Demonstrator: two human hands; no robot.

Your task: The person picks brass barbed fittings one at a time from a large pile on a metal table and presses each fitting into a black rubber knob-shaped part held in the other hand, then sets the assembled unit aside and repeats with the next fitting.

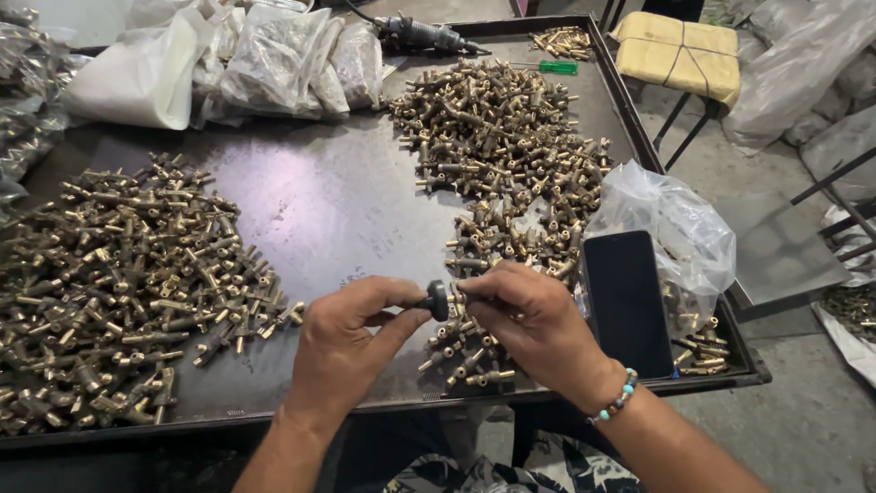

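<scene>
Fingers of the left hand (342, 342) pinch a small black round knob (438, 299), pressing it against a brass fitting (461, 294) gripped in the right hand (534, 319), both raised just above the metal tray (347, 210) for a close view. Brass fitting piles (119, 283) flank them within easy reach; a dark phone (628, 301) lies beside the right wrist.

One pile of fittings (119, 283) lies at the desk's (347, 201) left edge, another (502, 155) right of centre. Filled bags (283, 59) sit along the far edge, a phone (628, 301) near the right corner, seemingly leaning on a bag (680, 228).
</scene>
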